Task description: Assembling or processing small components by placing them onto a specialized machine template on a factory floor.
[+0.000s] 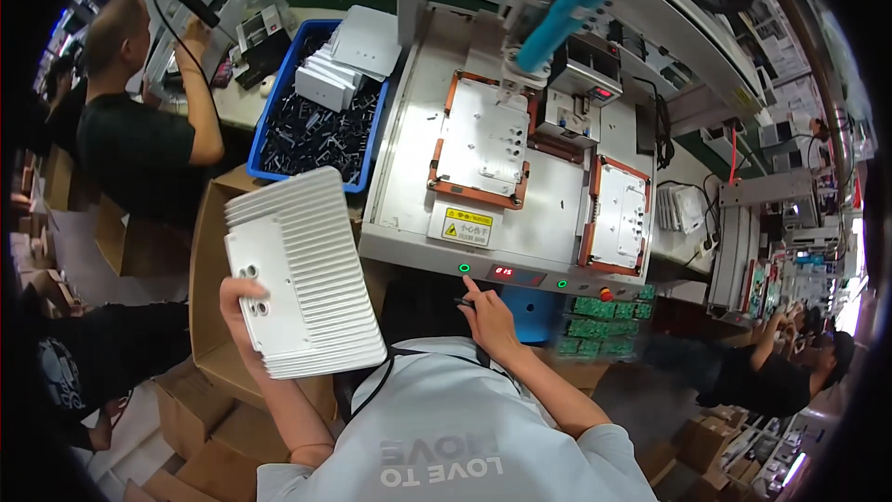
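My left hand grips the edge of a white finned metal housing, held tilted in front of the machine at left. Rows of fins run along it beside a flat face with round ports. My right hand is at the machine's front panel, its index finger stretched to the green-ringed button, touching or just below it. The other fingers are curled, and a small dark thing pokes out from them. On the machine bed, a white plate lies in an orange-brown fixture frame.
A second fixture at right holds another white plate. Above the bed hangs a teal screwdriver unit. A blue bin with black parts and white covers stands left. Green circuit boards sit below the panel's right end. A co-worker sits at far left.
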`<control>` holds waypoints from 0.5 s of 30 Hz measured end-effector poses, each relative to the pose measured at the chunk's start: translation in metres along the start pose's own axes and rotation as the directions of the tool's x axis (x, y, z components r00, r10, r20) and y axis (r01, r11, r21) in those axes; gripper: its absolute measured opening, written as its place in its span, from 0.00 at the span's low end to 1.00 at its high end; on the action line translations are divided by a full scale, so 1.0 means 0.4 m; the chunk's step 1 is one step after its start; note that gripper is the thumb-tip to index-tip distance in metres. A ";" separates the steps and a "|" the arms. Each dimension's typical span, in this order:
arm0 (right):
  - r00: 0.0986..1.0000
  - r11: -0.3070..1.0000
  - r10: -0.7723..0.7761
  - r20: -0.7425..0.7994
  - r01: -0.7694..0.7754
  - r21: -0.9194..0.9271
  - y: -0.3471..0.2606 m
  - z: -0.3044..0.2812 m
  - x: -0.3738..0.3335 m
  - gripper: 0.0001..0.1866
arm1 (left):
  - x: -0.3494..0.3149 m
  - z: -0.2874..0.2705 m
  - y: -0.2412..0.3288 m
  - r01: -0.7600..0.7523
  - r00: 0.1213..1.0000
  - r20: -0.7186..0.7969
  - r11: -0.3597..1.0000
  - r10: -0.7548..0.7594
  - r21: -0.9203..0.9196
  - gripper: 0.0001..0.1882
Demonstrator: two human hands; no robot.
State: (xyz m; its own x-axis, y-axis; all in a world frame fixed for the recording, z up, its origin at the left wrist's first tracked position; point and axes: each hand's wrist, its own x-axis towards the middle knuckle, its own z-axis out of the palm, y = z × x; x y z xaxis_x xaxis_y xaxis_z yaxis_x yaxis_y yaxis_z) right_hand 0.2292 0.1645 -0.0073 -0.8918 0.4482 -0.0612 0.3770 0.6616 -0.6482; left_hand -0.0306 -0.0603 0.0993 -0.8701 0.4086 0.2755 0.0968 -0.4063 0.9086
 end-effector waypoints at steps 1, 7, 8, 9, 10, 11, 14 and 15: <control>0.999 0.999 -0.032 -0.004 0.032 0.014 -0.009 -0.001 -0.005 0.12 | -0.001 0.085 0.067 -0.020 0.983 -0.183 0.999 0.012 -0.045 0.08; 0.947 0.722 0.321 0.006 -0.250 0.645 -0.083 -0.121 0.039 0.06 | 0.025 0.133 0.097 -0.138 0.973 0.230 0.875 0.031 0.465 0.14; 0.944 0.651 0.328 -0.021 -0.211 0.729 -0.097 -0.149 0.058 0.06 | 0.034 0.121 0.077 -0.166 0.929 0.369 0.864 -0.025 0.476 0.21; 0.952 0.454 0.307 0.000 -0.147 0.879 -0.106 -0.174 0.076 0.06 | 0.035 0.139 0.065 -0.165 0.917 0.394 0.853 -0.051 0.496 0.24; 0.945 0.367 0.325 0.031 -0.156 0.917 -0.153 -0.226 0.104 0.04 | 0.028 0.157 0.057 -0.173 0.919 0.392 0.845 -0.047 0.505 0.24; 0.950 0.341 0.308 0.040 -0.150 0.928 -0.185 -0.261 0.127 0.04 | 0.021 0.175 0.046 -0.081 0.914 0.388 0.885 -0.118 0.459 0.24; 0.962 0.220 0.236 0.137 -0.190 0.957 -0.210 -0.305 0.176 0.06 | 0.013 0.216 0.028 0.103 0.861 0.431 0.924 -0.268 0.369 0.22; 0.960 0.129 0.170 0.222 -0.245 0.961 -0.210 -0.311 0.181 0.07 | 0.014 0.224 0.022 0.197 0.812 0.473 0.923 -0.342 0.329 0.20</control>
State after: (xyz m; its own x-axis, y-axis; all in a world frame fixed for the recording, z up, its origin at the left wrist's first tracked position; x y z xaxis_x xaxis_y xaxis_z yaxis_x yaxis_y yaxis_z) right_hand 0.1641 0.2161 0.1373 -0.8474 0.4099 -0.3375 0.0265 -0.6022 -0.7979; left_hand 0.0088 0.0114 0.1370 -0.5106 0.8576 0.0611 0.0767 -0.0253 0.9967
